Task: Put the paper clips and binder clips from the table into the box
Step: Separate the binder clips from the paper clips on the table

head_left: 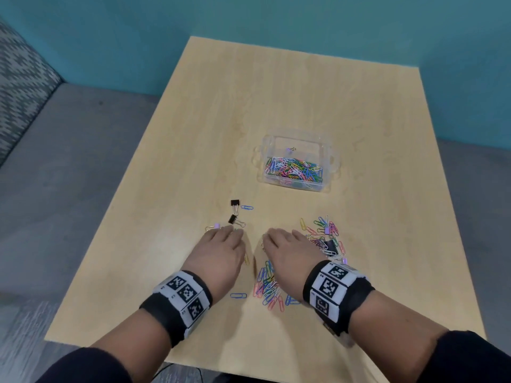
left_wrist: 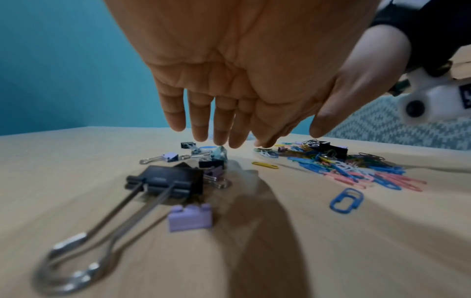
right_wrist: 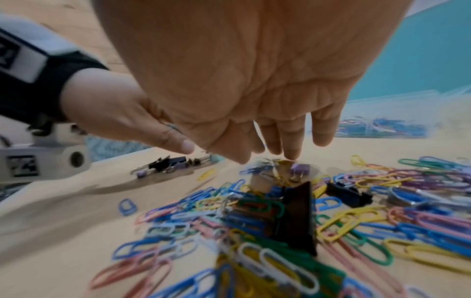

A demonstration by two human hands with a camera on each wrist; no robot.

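head: box (head_left: 329, 158) holds paper clips (head_left: 294, 168)

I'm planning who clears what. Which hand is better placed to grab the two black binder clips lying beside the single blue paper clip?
Probably the left hand. Its fingers reach toward the black binder clips, which lie just beyond its fingertips. The right hand hovers over the heap of coloured paper clips, farther from them.

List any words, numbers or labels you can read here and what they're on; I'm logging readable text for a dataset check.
No readable words or numbers in any view.
Wristbands: black-and-white square code patterns only; tiny marks beside them are too small to read.
Left wrist camera housing: a code square, no letters.
Right wrist camera housing: a dark label at the frame edge, cut off and blurred.
Box, binder clips: no print visible.
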